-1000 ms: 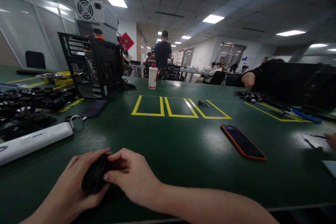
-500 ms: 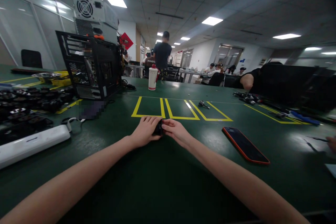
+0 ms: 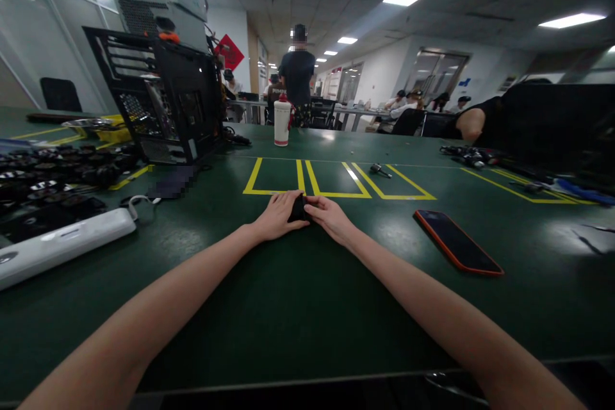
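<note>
Two forearms (image 3: 192, 282) over the near side of the green tabletop (image 3: 307, 327), between a white power strip (image 3: 72, 245) at left and an orange-edged phone (image 3: 459, 243) at right. Farther on, gripping a small black object (image 3: 298, 208) just short of the yellow tape outlines (image 3: 341, 195): wrapped by the left hand (image 3: 276, 216), pinched at its right side by the right hand (image 3: 331, 216). Apparently mid-handling, with both hands closed on it; probably calls for a steady left hold while adjusting with the right. Beyond, a dark metal part (image 3: 381, 170) within one outline, then a white bottle (image 3: 281, 122), then a standing person (image 3: 298, 77).
</note>
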Demonstrator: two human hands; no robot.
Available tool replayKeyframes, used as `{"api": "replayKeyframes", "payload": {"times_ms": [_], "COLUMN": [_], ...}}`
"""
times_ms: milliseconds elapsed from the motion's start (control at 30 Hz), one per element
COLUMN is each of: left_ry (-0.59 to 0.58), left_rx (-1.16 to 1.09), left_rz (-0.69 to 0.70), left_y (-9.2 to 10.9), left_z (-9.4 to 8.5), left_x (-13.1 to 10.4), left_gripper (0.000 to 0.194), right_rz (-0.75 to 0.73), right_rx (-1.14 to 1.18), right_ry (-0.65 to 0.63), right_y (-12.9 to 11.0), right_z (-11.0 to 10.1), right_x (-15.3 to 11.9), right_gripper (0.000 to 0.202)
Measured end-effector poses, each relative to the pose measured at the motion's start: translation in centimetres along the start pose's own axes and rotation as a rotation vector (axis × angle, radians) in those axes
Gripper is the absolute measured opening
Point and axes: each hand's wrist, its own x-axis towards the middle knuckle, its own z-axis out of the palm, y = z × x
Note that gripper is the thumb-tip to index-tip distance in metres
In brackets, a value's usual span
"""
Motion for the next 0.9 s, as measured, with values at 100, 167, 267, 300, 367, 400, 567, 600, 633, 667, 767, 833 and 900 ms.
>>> {"api": "replayKeyframes", "payload": {"times_ms": [100,167,267,300,367,400,567,600,633,667,767,833,900], "left_ry": [0.002,-0.002,-0.01,-0.011,-0.01,-0.011,-0.024,-0.027,-0.028,-0.028,-0.021,-0.019,-0.014], "left_rx": [-0.004,-0.008,-0.021,-0.025,-0.033,-0.036,-0.052,-0.053,-0.053,-0.053,-0.046,-0.042,-0.043], "left_rz": [0.0,0.005,0.017,0.018,0.018,0.019,0.042,0.048,0.053,0.055,0.054,0.054,0.061], "left_y": [-0.1,-0.1,-0.2,-0.2,-0.3,-0.4,-0.8,-0.9,-0.9,-1.0,-1.2,-1.2,-1.2], "left_z": [0.0,-0.1,-0.1,-0.1,0.0,-0.1,-0.6,-0.8,-0.9,-0.9,-0.9,-0.8,-0.7], "left_x": [0.0,0.0,0.0,0.1,0.0,0.0,-0.6,-0.8,-0.9,-1.0,-1.2,-1.2,-1.2], "left_gripper": [0.062,0.062,0.061,0.061,0.062,0.062,0.064,0.064,0.064,0.064,0.064,0.065,0.065], "right_rz": [0.021,0.03,0.01,-0.006,-0.036,-0.048,-0.07,-0.068,-0.066,-0.065,-0.047,-0.037,-0.049], "right_rx": [0.007,0.014,0.002,-0.009,-0.033,-0.045,-0.125,-0.137,-0.144,-0.146,-0.15,-0.176,-0.225], "right_ry": [-0.023,-0.042,-0.066,-0.066,-0.06,-0.063,-0.101,-0.09,-0.075,-0.06,-0.033,-0.042,-0.063], "right_y": [0.0,0.1,0.2,0.1,0.0,-0.1,-0.4,-0.3,-0.2,-0.1,0.3,0.7,0.9], "right_z": [-0.2,-0.3,-0.5,-0.5,-0.4,-0.3,0.6,0.8,1.0,1.1,1.3,1.1,0.9], "right_x": [0.0,0.1,0.1,0.1,-0.2,-0.4,-1.3,-1.3,-1.3,-1.2,-0.7,-0.4,-0.2], "right_gripper": [0.035,0.036,0.037,0.038,0.038,0.038,0.033,0.031,0.03,0.029,0.033,0.036,0.035]}}
